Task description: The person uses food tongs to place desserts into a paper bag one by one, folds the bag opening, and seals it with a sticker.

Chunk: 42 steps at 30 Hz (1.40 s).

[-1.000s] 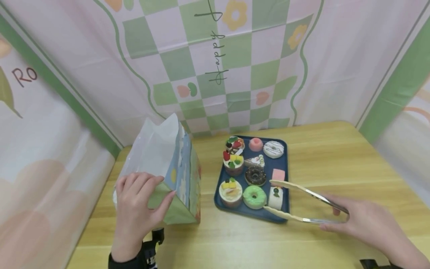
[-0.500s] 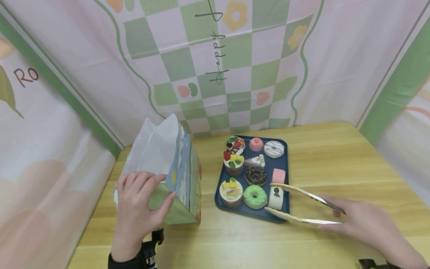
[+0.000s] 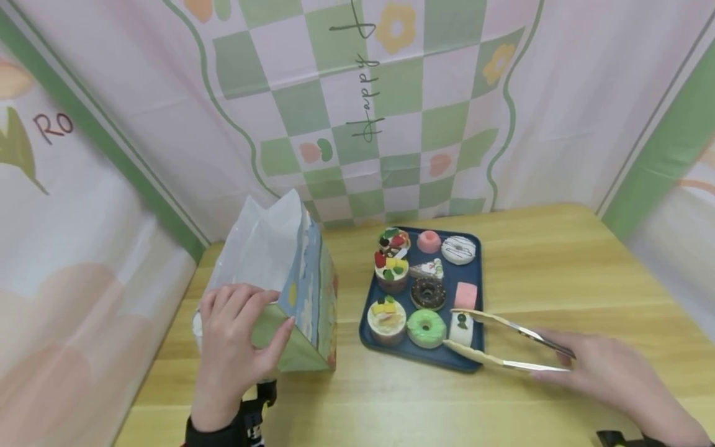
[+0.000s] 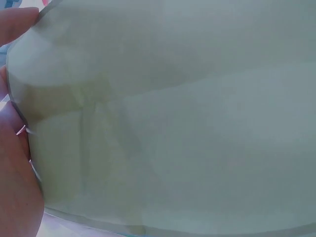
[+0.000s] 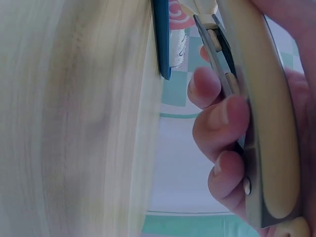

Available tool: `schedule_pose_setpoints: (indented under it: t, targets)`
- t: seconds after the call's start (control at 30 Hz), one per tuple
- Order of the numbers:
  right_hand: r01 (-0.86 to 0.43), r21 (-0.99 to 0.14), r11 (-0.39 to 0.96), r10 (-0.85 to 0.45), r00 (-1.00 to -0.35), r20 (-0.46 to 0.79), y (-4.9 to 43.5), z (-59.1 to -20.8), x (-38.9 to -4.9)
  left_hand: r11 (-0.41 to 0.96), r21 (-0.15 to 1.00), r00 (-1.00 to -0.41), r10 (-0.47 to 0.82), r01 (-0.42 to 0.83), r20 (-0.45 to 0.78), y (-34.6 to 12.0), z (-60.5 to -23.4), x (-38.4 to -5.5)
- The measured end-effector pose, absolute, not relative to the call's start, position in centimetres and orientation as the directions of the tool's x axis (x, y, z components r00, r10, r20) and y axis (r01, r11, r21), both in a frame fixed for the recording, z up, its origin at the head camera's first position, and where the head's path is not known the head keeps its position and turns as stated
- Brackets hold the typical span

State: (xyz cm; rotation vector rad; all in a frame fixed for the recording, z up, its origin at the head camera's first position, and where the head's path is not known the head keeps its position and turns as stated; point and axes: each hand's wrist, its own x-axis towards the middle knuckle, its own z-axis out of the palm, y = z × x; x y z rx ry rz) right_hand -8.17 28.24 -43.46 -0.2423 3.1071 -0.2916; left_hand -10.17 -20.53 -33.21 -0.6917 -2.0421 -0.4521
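My left hand [image 3: 237,338] grips the near rim of a standing paper bag [image 3: 296,347], fingers over the edge and thumb outside. The bag's pale wall fills the left wrist view, and its inside bottom is hidden. My right hand [image 3: 603,369] holds a pair of tongs [image 3: 475,354] with cream-coloured tips. The tong tips are spread on either side of a small white cake [image 3: 461,332] with a dark green topping, at the tray's near right corner. I cannot tell whether they touch it. The right wrist view shows fingers curled round the tongs' cream handle [image 5: 271,128].
A dark blue tray [image 3: 456,275] holds several toy sweets. Beside the white cake lie a pink block [image 3: 466,295] and a green donut [image 3: 426,329]; a chocolate donut [image 3: 428,293] and fruit-topped cup cakes [image 3: 386,323] sit farther left. A printed curtain [image 3: 346,124] hangs behind the table [image 3: 530,261].
The tongs' arms have come closer together, the upper tip moving from the pink block down beside the white cake. My left hand stays on the bag. The head view has shifted slightly.
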Motion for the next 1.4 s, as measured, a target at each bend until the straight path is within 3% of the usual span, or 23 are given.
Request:
schedule_pose_setpoints:
  t: [0.43,0.67,0.87,1.4]
  targets:
    - [-0.134,-0.256,0.957,-0.152,-0.987,-0.051,28.6,-42.7,-8.3,0.789,0.058,-0.436,0.274,0.612,0.857,-20.4,-33.7,-10.2]
    - [-0.176,-0.272,0.946,-0.178,-0.984,0.017,28.2,-41.5,-9.1,0.791,0.060,-0.434,0.269,0.609,0.860,-20.4,-33.6,-10.3]
    - [-0.178,-0.279,0.944,-0.186,-0.983,0.000,27.8,-40.3,-10.0,0.794,0.055,-0.427,0.267,0.606,0.864,-20.3,-33.6,-10.2]
    - [-0.304,-0.213,0.929,-0.284,-0.951,0.118,25.2,-35.8,-11.7,0.816,0.079,-0.496,0.267,0.572,0.826,-20.3,-33.2,-9.7]
